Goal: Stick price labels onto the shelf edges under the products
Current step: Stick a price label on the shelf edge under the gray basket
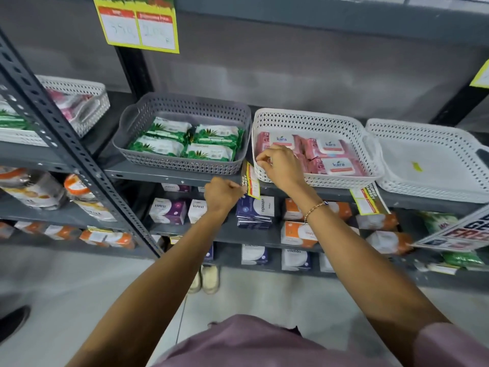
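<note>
A yellow and red price label [251, 181] hangs at the grey shelf edge [164, 177], between the grey basket [185, 112] of green wipe packs and the white basket [312, 120] of pink Kara packs. My left hand [223, 193] is closed and pinches the label's lower end. My right hand [280, 165] rests on the front left corner of the white basket, fingertips pinched at the label's top. Another price label [366, 201] is stuck on the shelf edge further right.
An empty white basket [434, 133] stands at the right. A large yellow price card [140, 25] hangs from the shelf above. Lower shelves hold purple, white and orange boxes. A slotted upright [60, 133] slants at the left. A promo sign [460, 234] juts out lower right.
</note>
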